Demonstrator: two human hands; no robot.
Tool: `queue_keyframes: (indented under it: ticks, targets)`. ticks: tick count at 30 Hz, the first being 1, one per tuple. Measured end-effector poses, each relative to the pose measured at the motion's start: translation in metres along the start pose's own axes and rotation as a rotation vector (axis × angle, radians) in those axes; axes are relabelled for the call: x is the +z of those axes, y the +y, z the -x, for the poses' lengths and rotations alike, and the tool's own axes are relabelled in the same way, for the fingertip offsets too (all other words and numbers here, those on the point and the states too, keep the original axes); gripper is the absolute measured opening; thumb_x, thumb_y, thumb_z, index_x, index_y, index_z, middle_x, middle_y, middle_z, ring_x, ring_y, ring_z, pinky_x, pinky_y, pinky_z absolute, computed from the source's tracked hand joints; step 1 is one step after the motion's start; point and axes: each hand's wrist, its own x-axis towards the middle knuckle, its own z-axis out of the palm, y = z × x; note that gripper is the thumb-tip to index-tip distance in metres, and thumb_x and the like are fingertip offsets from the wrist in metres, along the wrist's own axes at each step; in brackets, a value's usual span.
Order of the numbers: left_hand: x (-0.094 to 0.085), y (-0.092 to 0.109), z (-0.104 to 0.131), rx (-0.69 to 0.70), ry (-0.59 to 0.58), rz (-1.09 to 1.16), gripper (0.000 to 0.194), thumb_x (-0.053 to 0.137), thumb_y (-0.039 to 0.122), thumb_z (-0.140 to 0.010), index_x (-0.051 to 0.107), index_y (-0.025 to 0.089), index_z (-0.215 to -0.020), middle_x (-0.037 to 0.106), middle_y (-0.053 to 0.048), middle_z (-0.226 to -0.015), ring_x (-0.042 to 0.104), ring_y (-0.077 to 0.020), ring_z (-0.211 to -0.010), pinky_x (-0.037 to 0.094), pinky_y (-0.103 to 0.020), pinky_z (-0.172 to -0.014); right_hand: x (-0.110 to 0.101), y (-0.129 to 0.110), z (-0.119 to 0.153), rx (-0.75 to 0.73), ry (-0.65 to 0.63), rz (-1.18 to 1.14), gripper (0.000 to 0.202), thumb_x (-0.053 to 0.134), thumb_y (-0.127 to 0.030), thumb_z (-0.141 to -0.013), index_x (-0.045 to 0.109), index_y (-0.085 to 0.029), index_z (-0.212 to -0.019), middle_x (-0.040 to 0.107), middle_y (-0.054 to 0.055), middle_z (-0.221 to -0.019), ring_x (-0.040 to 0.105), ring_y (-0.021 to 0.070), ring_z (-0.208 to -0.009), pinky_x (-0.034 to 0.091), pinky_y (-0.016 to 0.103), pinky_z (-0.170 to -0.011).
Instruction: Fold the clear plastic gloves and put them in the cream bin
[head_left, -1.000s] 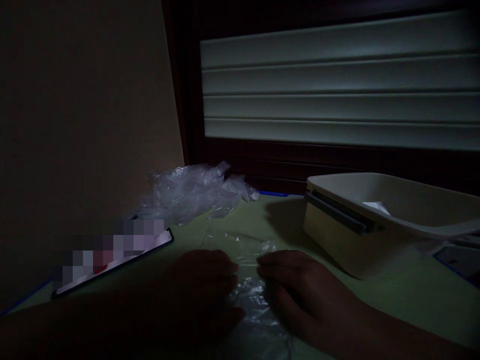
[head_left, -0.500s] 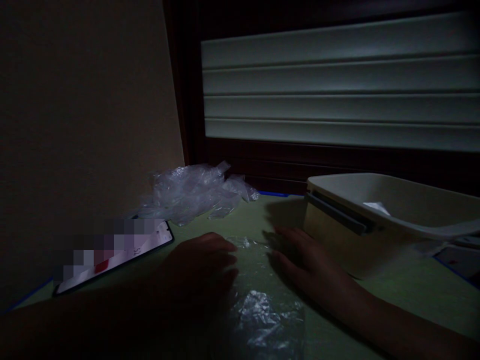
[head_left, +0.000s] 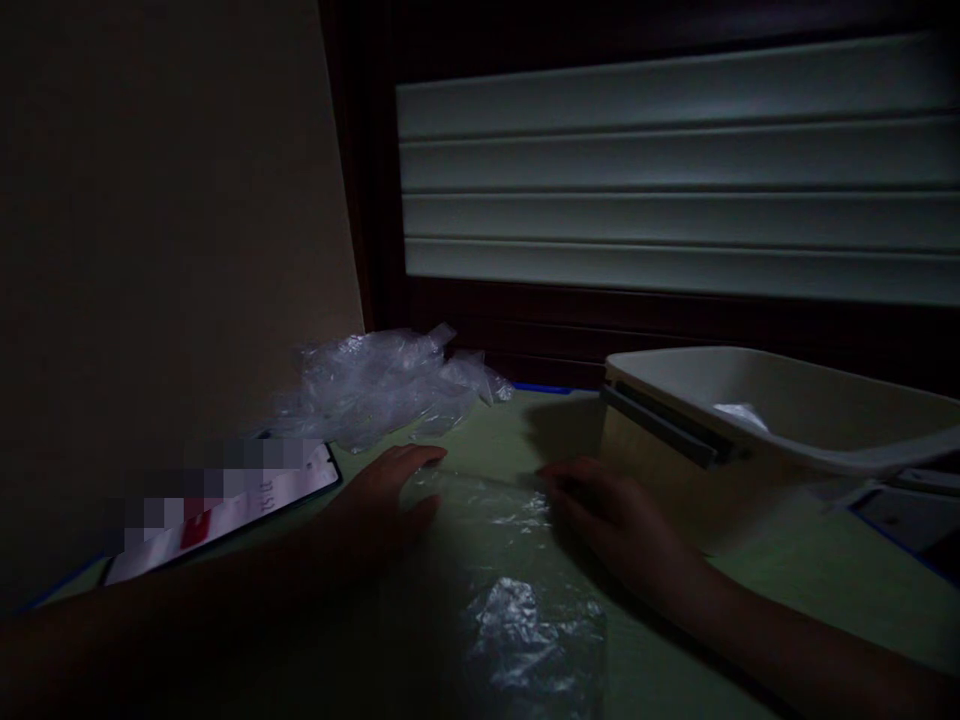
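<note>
A clear, crinkled plastic bag lies flat on the green tabletop between my hands. My right hand pinches its far right corner, thumb and fingertips together. At the far left corner of the bag is my left hand, thumb and forefinger spread apart; whether it touches the plastic is hard to see in the dim light. Behind my left hand sits a loose heap of clear plastic bags.
A phone with a lit screen leans at the left. On the right stands a cream plastic bin with a dark grey handle and something pale inside. A dark object lies beyond it. A slatted panel closes off the back.
My left hand has drawn back to the left and its fingers have parted. My right fingertips have closed on the bag's corner, and the bag's far edge now looks straighter.
</note>
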Motion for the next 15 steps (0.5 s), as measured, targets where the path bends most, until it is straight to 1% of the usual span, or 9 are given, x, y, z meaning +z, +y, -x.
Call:
queue_keyframes:
  ticks: [2,5,10,15]
  targets:
    - [0.0003,-0.0013,-0.002,-0.015,0.013,0.041,0.042,0.047,0.027,-0.076,0.051,0.016,-0.116,0.057,-0.009,-0.115,0.052,-0.0232,-0.106,0.04,-0.038,-0.095,-0.0004,0.0019,-0.0005,0.037,0.018,-0.044,0.022,0.044,-0.024,-0.082,0.064,-0.017,-0.087,0.066,0.007,-0.085,0.062,0.02,-0.078,0.05,0.033,-0.071]
    - [0.0004,-0.0024,-0.0045,0.001,0.045,0.077,0.037,0.047,0.024,-0.073,0.055,0.016,-0.108,0.061,-0.007,-0.101,0.056,-0.0212,-0.096,0.042,-0.035,-0.089,-0.0008,0.0032,-0.0009,0.071,0.035,-0.087,0.019,0.047,-0.027,-0.08,0.063,-0.018,-0.085,0.067,0.006,-0.085,0.063,0.0201,-0.079,0.049,0.032,-0.072]
    - [-0.0006,-0.001,-0.0072,0.039,0.067,0.095,0.025,0.048,0.02,-0.072,0.061,0.017,-0.094,0.062,-0.003,-0.085,0.059,-0.0176,-0.082,0.045,-0.03,-0.081,-0.0011,0.0034,-0.001,0.073,0.041,-0.069,0.02,0.048,-0.023,-0.078,0.065,-0.018,-0.087,0.067,0.006,-0.086,0.063,0.0199,-0.08,0.049,0.032,-0.074]
    - [-0.002,-0.0015,-0.0085,0.084,0.04,0.097,0.018,0.046,0.016,-0.074,0.064,0.016,-0.077,0.062,-0.004,-0.079,0.058,-0.0164,-0.077,0.045,-0.028,-0.074,0.0,0.0068,-0.0007,0.063,0.043,-0.079,0.022,0.048,-0.02,-0.076,0.065,-0.018,-0.089,0.067,0.006,-0.089,0.063,0.0201,-0.082,0.048,0.033,-0.076]
